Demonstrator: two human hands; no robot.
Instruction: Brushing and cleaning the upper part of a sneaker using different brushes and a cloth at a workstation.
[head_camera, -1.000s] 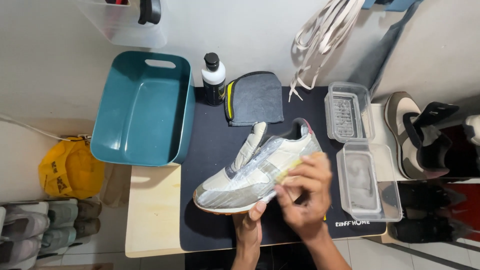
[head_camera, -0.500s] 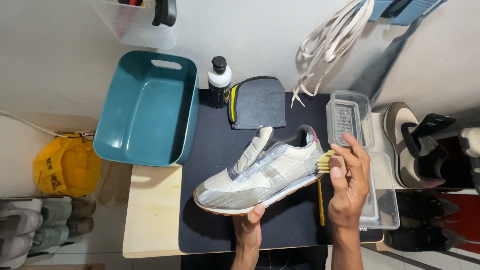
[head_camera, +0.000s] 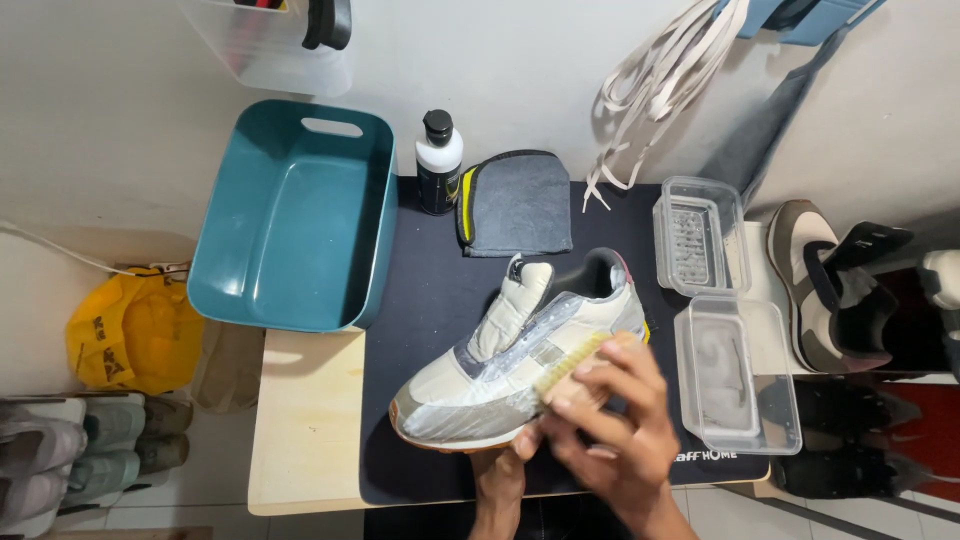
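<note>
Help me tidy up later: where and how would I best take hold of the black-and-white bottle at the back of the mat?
Probably grip the bottle around its white shoulder, below the black cap, coming from above. It stands upright, with the teal tub close on one side and the grey mitt on the other, so its sides are crowded.

Overhead view of a small work corner. A pale, plain wall (head_camera: 540, 60) fills the upper part, evenly lit, with soft shadows beneath the objects near it. A light wooden table (head_camera: 300, 430) stands against the wall, and a dark mat (head_camera: 430, 300) covers most of its top. Below the table's front edge, light floor tiles (head_camera: 330, 525) show. At left, beside the table, a yellow bag (head_camera: 130, 330) sits above a row of shoes (head_camera: 80, 450).
</note>
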